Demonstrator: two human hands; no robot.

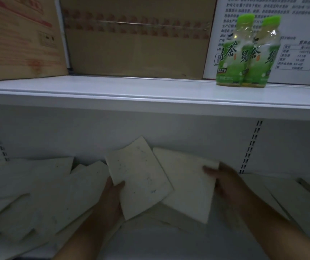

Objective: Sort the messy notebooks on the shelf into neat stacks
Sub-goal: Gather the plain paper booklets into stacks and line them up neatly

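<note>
left hand (111, 196) pinches speckled notebook (141, 177), right hand (225, 181) plain notebook (188, 186) (they overlap).

Two green tea bottles (233, 53) stood at my one o'clock before a white printed carton (300, 25); brown cardboard boxes (135, 49) sat at eleven and twelve.

— What can we read here?
— On the green bottles (247, 53) we make out "绿茶", and "茉莉花香" on the left one's label.
— And the white carton (300, 30) behind them?
— We read "营养成分表" above a table; the finer print blurs.
</note>
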